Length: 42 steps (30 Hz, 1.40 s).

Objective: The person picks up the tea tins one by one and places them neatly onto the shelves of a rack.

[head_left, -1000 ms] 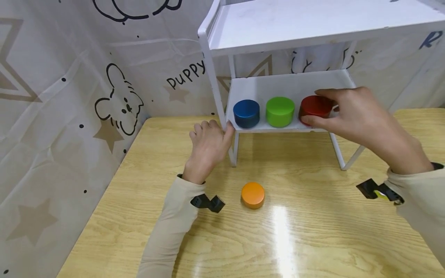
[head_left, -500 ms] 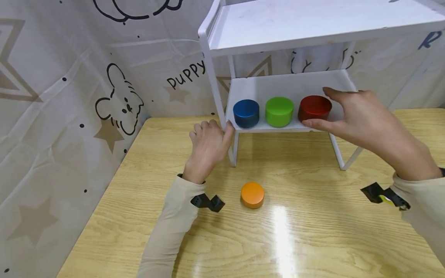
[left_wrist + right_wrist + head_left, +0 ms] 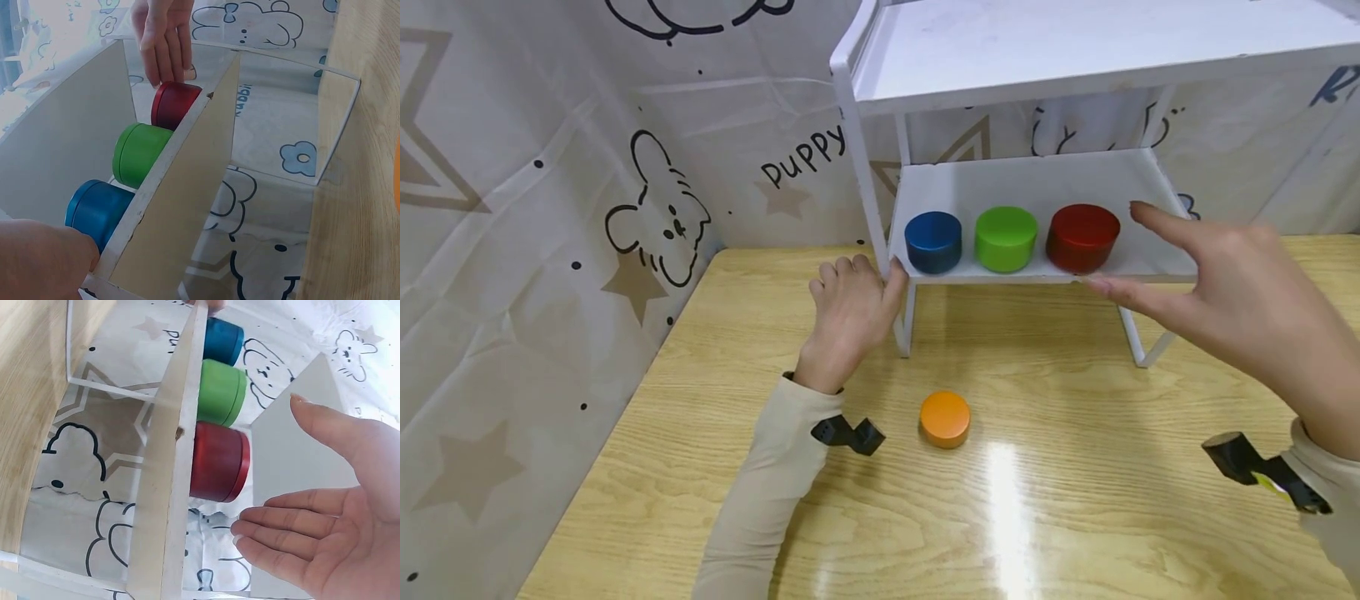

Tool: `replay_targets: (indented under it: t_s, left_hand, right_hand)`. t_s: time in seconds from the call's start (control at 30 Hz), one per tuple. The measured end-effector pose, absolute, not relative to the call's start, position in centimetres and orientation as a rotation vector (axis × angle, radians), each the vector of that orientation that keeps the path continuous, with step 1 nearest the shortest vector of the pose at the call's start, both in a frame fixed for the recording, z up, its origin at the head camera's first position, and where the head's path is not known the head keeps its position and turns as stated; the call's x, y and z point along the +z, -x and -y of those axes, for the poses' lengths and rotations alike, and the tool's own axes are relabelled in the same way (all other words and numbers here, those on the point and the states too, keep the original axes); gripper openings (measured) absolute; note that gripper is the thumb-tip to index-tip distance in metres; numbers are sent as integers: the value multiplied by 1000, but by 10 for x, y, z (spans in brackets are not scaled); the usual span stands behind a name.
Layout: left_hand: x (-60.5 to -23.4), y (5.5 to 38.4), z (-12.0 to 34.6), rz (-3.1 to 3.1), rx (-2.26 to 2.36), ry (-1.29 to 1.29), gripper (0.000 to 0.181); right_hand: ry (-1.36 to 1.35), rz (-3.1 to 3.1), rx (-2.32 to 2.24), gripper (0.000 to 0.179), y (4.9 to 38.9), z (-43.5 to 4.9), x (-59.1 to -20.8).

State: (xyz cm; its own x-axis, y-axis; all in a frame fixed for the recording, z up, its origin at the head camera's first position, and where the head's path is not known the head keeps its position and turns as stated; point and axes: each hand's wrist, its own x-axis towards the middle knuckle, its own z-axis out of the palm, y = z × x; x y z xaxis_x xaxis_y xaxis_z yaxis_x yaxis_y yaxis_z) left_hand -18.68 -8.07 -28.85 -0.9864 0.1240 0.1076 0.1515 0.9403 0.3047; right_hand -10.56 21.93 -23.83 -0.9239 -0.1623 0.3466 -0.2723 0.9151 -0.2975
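Note:
Three round lidded tins stand in a row on the lower board of a white two-tier shelf (image 3: 1030, 179): blue (image 3: 933, 243), green (image 3: 1006, 240) and red (image 3: 1082, 239). My right hand (image 3: 1240, 292) is just right of the red tin, apart from it, thumb and fingers spread and holding nothing; the right wrist view shows its bare palm (image 3: 337, 550). At the shelf's left front corner my left hand (image 3: 853, 321) grips the upright, thumb in front, close to the blue tin (image 3: 100, 212). An orange round piece (image 3: 945, 419) lies on the table in front of the shelf.
The wooden table (image 3: 700, 467) carries the shelf on thin white legs. The upper board (image 3: 1075, 42) overhangs the row of tins. A printed cloth (image 3: 550, 250) hangs at the left and behind.
My right hand has let go of the red tin and drawn back to the right, its fingers widening. The red tin stays on the board. My left hand has not moved.

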Motion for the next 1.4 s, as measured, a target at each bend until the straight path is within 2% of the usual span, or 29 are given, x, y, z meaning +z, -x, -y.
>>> replay_targets:
  t_s: [0.5, 0.73, 0.93, 1.2, 1.4]
  left_hand:
    - [-287, 187, 79, 2990, -480, 214, 57]
    - [-287, 188, 79, 2991, -479, 217, 56]
    - [-287, 188, 79, 2988, -479, 225, 56]
    - [-289, 188, 80, 2997, -468, 215, 55]
    - [-290, 186, 81, 3001, -472, 205, 56]
  right_hand:
    - [-355, 2633, 484, 74, 79, -214, -246]
    - [-522, 2562, 522, 76, 73, -209, -254]
    - [-641, 2622, 623, 77, 75, -195, -269]
    - [-769, 2824, 797, 92, 81, -163, -293]
    - [-907, 2791, 849, 86, 85, -142, -317]
